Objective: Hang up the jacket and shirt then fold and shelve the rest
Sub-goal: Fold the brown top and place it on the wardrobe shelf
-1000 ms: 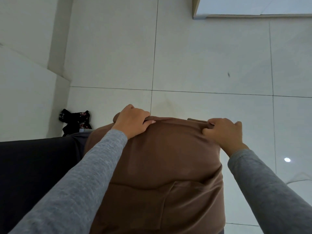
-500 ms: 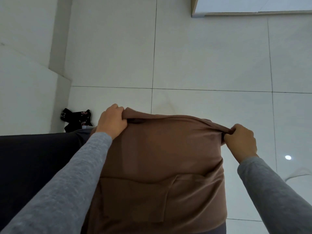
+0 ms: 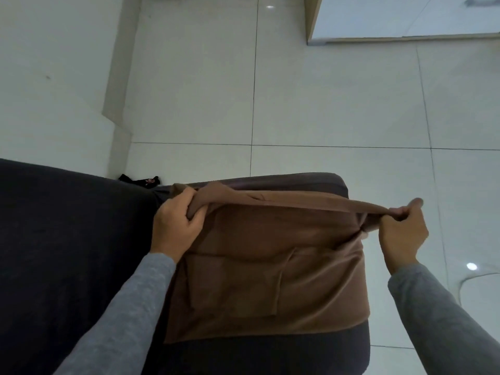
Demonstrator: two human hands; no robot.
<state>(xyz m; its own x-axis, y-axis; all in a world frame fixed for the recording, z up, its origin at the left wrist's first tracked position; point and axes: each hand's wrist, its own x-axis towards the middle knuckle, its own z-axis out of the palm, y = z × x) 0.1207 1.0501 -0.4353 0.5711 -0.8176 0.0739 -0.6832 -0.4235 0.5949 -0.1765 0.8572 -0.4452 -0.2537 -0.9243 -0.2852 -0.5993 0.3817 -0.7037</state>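
Brown garment (image 3: 270, 266) lies flat on dark seat cushion (image 3: 270, 350), w/ its far edge lifted & stretched taut btwn both hands. L hand (image 3: 174, 226) has fingers curled tight round the bunched left end of that edge; R hand (image 3: 403, 228) pinches the right end btwn thumb & fingers, just past the cushion's right side. Small black item (image 3: 139, 180) sits on pale tiled floor (image 3: 324, 104) by the wall, behind the cushion; white cabinet base (image 3: 405, 17) at top right.
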